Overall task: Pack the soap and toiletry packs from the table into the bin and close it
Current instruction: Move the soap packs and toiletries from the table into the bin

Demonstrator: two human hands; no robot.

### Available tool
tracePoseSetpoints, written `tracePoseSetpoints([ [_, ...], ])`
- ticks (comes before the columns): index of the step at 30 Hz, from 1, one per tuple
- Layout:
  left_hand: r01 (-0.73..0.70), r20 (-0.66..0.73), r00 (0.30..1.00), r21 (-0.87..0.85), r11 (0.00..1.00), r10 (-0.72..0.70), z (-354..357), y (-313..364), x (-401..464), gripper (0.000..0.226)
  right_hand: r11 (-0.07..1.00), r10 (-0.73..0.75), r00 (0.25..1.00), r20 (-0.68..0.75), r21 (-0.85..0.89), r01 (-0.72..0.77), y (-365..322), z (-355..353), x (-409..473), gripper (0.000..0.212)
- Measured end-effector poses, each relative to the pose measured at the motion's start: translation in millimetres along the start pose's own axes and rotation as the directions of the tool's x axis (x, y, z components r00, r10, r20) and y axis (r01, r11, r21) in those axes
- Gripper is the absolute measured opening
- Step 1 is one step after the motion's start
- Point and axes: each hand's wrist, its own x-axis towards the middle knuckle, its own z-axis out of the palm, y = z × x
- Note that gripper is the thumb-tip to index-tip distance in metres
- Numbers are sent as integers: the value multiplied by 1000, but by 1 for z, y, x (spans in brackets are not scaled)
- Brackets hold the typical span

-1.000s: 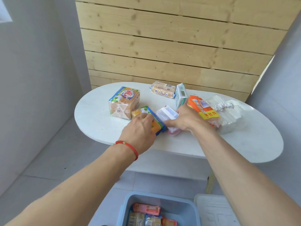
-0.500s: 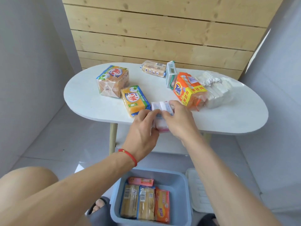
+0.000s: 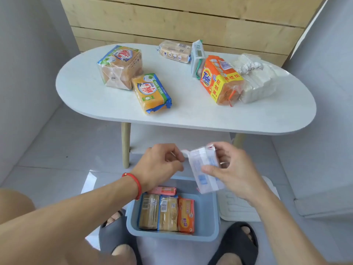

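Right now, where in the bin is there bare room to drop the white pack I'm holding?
The bin has bare floor on its right side, between the orange soap bar and the right wall. The left and middle are crowded: two tan packs side by side, with a pink bar behind them.

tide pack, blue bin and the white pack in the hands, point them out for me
Tide pack (image 3: pixel 219 79), head view, on its orange top face beside the logo.
blue bin (image 3: pixel 206 217), head view, on the bare inner floor at its right side.
white pack (image 3: pixel 205 169), head view, on its printed front face, between the two hands.
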Motion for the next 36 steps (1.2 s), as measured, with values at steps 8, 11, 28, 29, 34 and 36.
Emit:
tracePoseSetpoints([
  [8,147,-31,964,892,428,-266,7,-144,7,62,729,28,983,182,-677,104,105,115,-6,73],
  [11,171,9,948,830,531,-319,18,-158,4,88,581,29,971,236,-795,175,124,143,-5,82],
  [28,228,-17,941,770,597,-337,15,-163,9,101,488,170,908,384,-833,261,169,155,-7,83],
  [29,233,-22,941,765,600,-337,15,-163,10,101,515,210,907,366,-829,215,171,155,-10,90],
  [34,231,-24,940,777,585,-340,15,-164,13,100,596,380,844,378,-798,89,168,156,-7,107],
  [36,231,-34,942,788,570,-335,15,-164,14,97,593,409,832,374,-802,69,166,159,-10,108],
])
